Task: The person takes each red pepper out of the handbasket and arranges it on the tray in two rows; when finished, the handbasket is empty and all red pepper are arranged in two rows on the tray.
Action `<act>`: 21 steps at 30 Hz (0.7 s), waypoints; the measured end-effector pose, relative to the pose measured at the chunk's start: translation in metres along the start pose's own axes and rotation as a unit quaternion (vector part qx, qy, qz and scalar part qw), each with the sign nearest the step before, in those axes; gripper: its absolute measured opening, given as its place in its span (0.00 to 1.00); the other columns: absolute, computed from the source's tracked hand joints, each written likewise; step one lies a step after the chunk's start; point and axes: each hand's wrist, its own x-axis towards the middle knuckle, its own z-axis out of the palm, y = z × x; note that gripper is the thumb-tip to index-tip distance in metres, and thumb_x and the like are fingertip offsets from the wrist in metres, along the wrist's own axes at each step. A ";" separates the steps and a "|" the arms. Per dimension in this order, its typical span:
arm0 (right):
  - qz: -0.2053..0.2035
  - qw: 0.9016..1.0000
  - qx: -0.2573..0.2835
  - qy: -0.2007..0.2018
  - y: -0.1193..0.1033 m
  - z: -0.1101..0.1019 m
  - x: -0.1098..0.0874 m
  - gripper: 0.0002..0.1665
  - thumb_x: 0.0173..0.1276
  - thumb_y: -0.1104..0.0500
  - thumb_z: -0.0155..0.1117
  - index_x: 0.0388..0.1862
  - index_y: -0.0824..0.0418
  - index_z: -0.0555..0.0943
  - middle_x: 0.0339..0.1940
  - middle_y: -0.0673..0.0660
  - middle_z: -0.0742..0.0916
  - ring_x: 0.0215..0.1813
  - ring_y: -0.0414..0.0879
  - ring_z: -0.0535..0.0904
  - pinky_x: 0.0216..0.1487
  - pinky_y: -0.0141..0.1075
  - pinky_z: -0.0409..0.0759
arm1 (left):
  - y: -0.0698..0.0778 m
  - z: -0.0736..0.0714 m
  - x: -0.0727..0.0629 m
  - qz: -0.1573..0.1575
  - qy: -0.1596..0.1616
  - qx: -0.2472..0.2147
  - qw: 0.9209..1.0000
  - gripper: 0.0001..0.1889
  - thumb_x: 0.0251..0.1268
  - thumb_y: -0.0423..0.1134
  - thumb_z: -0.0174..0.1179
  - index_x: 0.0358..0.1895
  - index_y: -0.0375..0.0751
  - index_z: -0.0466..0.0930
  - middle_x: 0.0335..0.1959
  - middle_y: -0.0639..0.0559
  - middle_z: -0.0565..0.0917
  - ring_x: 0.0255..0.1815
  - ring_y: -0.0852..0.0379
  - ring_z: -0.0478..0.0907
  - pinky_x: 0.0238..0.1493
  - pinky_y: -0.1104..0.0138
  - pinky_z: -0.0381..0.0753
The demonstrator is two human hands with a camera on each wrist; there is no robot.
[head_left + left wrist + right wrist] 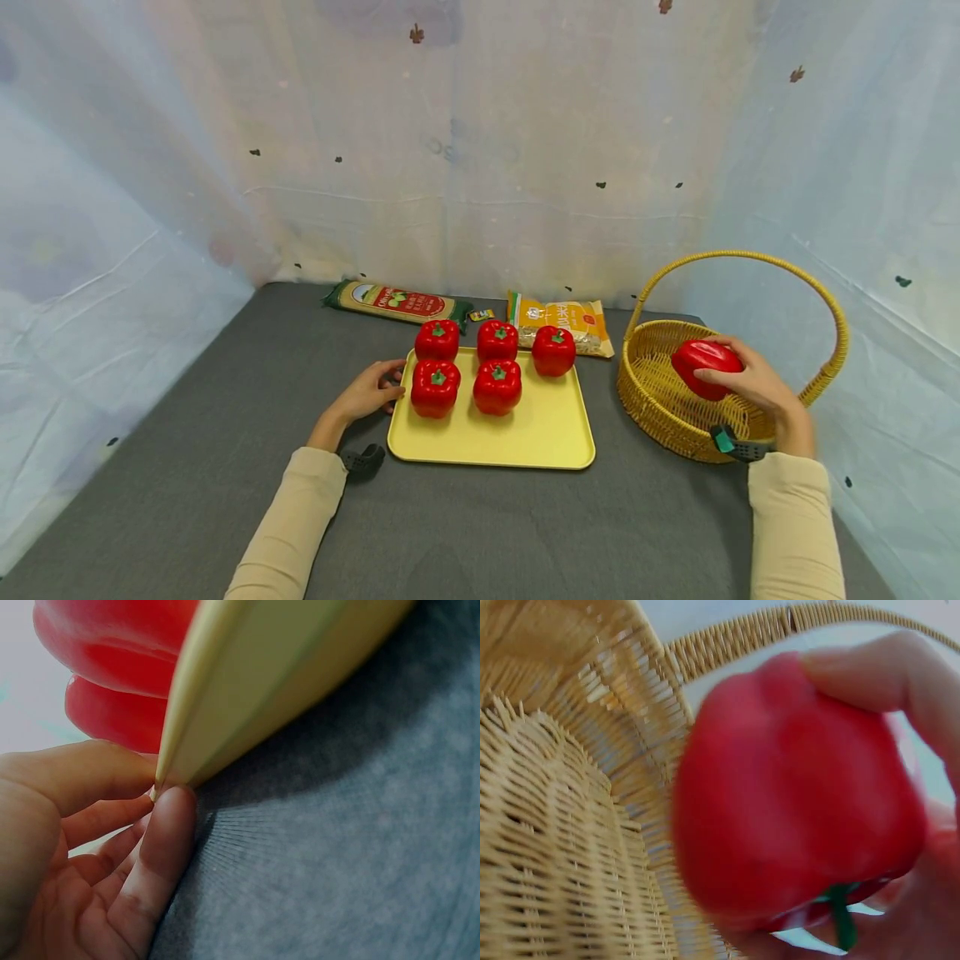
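My right hand [750, 379] grips a red bell pepper [705, 367] above the wicker basket [652, 408]. In the right wrist view the pepper [795, 787] lies tilted with its green stem pointing down, fingers and thumb around its sides. At the left edge of the yellow tray [525, 442], my left hand [367, 392] pinches the rim; the left wrist view has the thumb and forefinger meeting on the tray edge [217, 697]. Several red bell peppers stand on the tray, stems up, among them a front one [435, 388] and a back right one [553, 350].
Behind the tray lie a long green-ended package [397, 302] and a yellow bag of grain [566, 321], with a small colourful packet [481, 315] between them. The basket's tall handle [738, 254] arches over its opening. A pale curtain [480, 167] hangs behind the grey tabletop [480, 525].
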 end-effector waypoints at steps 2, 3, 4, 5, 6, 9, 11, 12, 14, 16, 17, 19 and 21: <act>-0.012 0.999 -0.001 0.035 -0.005 0.004 0.002 0.36 0.64 0.53 0.62 0.66 0.64 0.60 0.58 0.66 0.69 0.47 0.42 0.69 0.37 0.30 0.77 | 0.000 0.000 0.000 0.001 0.001 0.000 1.000 0.27 0.64 0.26 0.53 0.65 0.21 0.57 0.49 0.28 0.67 0.30 0.50 0.72 0.28 0.59 0.81; -0.019 0.999 -0.001 0.050 -0.008 0.005 0.002 0.36 0.64 0.54 0.62 0.67 0.63 0.61 0.58 0.66 0.69 0.47 0.42 0.68 0.36 0.28 0.77 | 0.001 0.000 0.000 0.001 0.001 -0.001 1.000 0.27 0.64 0.26 0.53 0.65 0.21 0.57 0.49 0.28 0.67 0.30 0.50 0.72 0.28 0.60 0.81; -0.023 0.998 0.002 0.065 -0.011 0.007 0.003 0.37 0.63 0.54 0.63 0.67 0.62 0.60 0.59 0.65 0.68 0.47 0.42 0.68 0.36 0.27 0.76 | 0.001 0.000 0.000 0.001 0.000 -0.001 1.000 0.27 0.64 0.26 0.53 0.65 0.21 0.57 0.49 0.28 0.67 0.30 0.50 0.72 0.28 0.60 0.81; -0.026 0.997 0.008 0.077 -0.014 0.009 0.004 0.38 0.63 0.55 0.64 0.68 0.62 0.59 0.59 0.65 0.68 0.48 0.43 0.68 0.36 0.26 0.76 | 0.001 0.000 0.000 0.001 0.000 -0.002 1.000 0.27 0.64 0.26 0.53 0.65 0.21 0.57 0.49 0.28 0.67 0.30 0.50 0.72 0.28 0.60 0.81; -0.028 0.996 0.016 0.087 -0.017 0.012 0.004 0.39 0.63 0.55 0.64 0.69 0.61 0.58 0.60 0.65 0.67 0.48 0.43 0.67 0.35 0.25 0.76 | 0.001 0.000 -0.001 0.000 0.000 -0.002 1.000 0.27 0.64 0.27 0.53 0.65 0.22 0.58 0.49 0.29 0.67 0.30 0.50 0.72 0.29 0.60 0.81; -0.039 0.993 0.023 0.111 -0.029 0.019 0.004 0.42 0.62 0.55 0.64 0.70 0.61 0.54 0.61 0.66 0.66 0.49 0.45 0.67 0.35 0.22 0.75 | 0.000 0.001 0.000 -0.002 -0.001 -0.002 1.000 0.28 0.64 0.27 0.54 0.66 0.22 0.58 0.49 0.29 0.67 0.30 0.50 0.72 0.29 0.60 0.82; -0.046 0.991 0.025 0.125 -0.037 0.026 0.004 0.42 0.62 0.55 0.65 0.68 0.62 0.54 0.60 0.66 0.66 0.50 0.46 0.66 0.36 0.21 0.74 | -0.004 0.001 0.002 -0.001 0.000 -0.001 1.000 0.27 0.64 0.26 0.54 0.65 0.22 0.58 0.49 0.29 0.67 0.30 0.50 0.72 0.28 0.60 0.81; -0.052 0.990 0.023 0.132 -0.041 0.030 0.003 0.42 0.61 0.55 0.65 0.67 0.63 0.54 0.60 0.66 0.67 0.50 0.47 0.66 0.36 0.20 0.74 | -0.007 0.001 0.003 -0.001 0.002 0.000 1.000 0.27 0.64 0.26 0.53 0.65 0.22 0.58 0.49 0.29 0.67 0.30 0.49 0.72 0.28 0.60 0.81; -0.060 0.988 0.015 0.142 -0.049 0.038 0.002 0.42 0.60 0.54 0.66 0.66 0.64 0.55 0.58 0.65 0.68 0.51 0.50 0.66 0.36 0.20 0.73 | -0.016 0.002 0.008 -0.001 0.006 0.001 1.000 0.28 0.64 0.27 0.54 0.65 0.22 0.58 0.49 0.29 0.67 0.29 0.49 0.72 0.27 0.60 0.81; -0.072 0.986 0.006 0.153 -0.056 0.046 0.002 0.41 0.58 0.54 0.68 0.64 0.64 0.57 0.57 0.64 0.70 0.51 0.52 0.68 0.37 0.20 0.72 | -0.026 0.002 0.012 -0.001 0.009 0.003 1.000 0.28 0.64 0.27 0.54 0.66 0.23 0.58 0.49 0.31 0.67 0.29 0.50 0.72 0.27 0.61 0.81; -0.081 0.984 0.002 0.157 -0.059 0.050 0.003 0.41 0.57 0.55 0.69 0.64 0.63 0.59 0.56 0.64 0.71 0.51 0.54 0.69 0.37 0.21 0.72 | -0.030 0.002 0.014 -0.002 0.011 0.004 1.000 0.28 0.64 0.28 0.55 0.66 0.24 0.59 0.48 0.31 0.67 0.29 0.51 0.72 0.27 0.61 0.81; -0.103 0.980 -0.002 0.170 -0.066 0.058 0.005 0.41 0.55 0.56 0.70 0.64 0.62 0.62 0.55 0.63 0.72 0.51 0.54 0.69 0.37 0.21 0.72 | -0.036 0.002 0.018 -0.003 0.013 0.008 1.000 0.28 0.64 0.29 0.55 0.66 0.26 0.59 0.48 0.33 0.68 0.28 0.52 0.72 0.26 0.63 0.81; -0.128 0.975 -0.001 0.183 -0.073 0.067 0.008 0.40 0.53 0.58 0.72 0.63 0.60 0.66 0.55 0.61 0.72 0.51 0.51 0.69 0.39 0.21 0.71 | -0.039 0.002 0.019 -0.005 0.013 0.009 1.000 0.28 0.64 0.30 0.56 0.66 0.27 0.60 0.48 0.35 0.68 0.28 0.53 0.72 0.26 0.64 0.81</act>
